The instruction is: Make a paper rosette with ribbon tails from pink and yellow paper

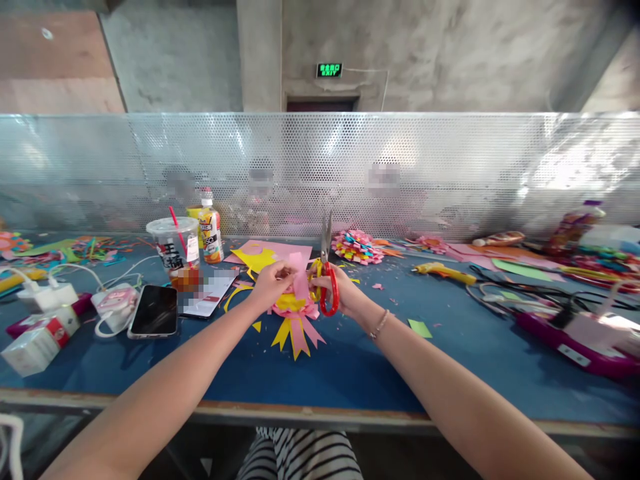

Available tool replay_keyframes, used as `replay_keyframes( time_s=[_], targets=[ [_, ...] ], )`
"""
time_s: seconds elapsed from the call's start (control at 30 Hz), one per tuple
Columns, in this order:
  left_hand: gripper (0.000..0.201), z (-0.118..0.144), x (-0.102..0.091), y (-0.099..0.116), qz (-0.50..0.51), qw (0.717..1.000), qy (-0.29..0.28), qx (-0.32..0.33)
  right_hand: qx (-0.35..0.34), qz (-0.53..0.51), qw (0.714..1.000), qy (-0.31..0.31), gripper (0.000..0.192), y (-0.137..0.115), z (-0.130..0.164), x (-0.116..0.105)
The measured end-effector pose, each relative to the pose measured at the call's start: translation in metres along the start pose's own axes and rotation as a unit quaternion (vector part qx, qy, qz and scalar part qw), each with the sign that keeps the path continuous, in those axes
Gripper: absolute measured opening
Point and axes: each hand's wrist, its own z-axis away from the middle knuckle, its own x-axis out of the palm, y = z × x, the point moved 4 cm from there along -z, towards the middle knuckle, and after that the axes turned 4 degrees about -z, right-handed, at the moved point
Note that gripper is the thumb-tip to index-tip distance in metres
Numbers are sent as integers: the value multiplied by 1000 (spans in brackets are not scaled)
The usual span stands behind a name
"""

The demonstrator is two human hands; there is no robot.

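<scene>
My left hand pinches a pink paper strip that stands up in front of me. Red-handled scissors hang in my right hand, blades pointing up and away from the strip. A looped piece of yellow paper is by the fingers of that hand; whether they grip it I cannot tell. Just below both hands lies a pink and yellow paper rosette with pointed ribbon tails. My hands partly cover its top. Behind them are yellow paper with cut-outs and a pink sheet.
On the left stand a plastic cup with a red straw, a drink bottle and a phone. A multicoloured paper flower sits behind my right hand. Rightward lie a yellow glue gun, cables and a purple power strip.
</scene>
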Motion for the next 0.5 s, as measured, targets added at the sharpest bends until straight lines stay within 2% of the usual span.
replay_keyframes(
  time_s=[0.2, 0.3, 0.37, 0.43, 0.5],
  targets=[
    [20, -3, -1, -7, 53, 998, -5, -38, -53, 66, 996, 10, 28, -4, 0, -1],
    [24, -4, -4, -8, 51, 998, 19, -33, -46, 175, 982, 47, 23, -2, -7, -15],
    [19, -5, -4, -7, 46, 998, 27, -30, -34, 324, 940, 99, 22, -3, -14, -33],
    [12, -5, -4, -6, 38, 998, 26, -33, -24, 490, 861, 134, 20, -5, -19, -50],
    [12, -4, -4, -6, 20, 999, 30, -37, -19, 603, 786, 135, 15, -6, -23, -65]
  ],
)
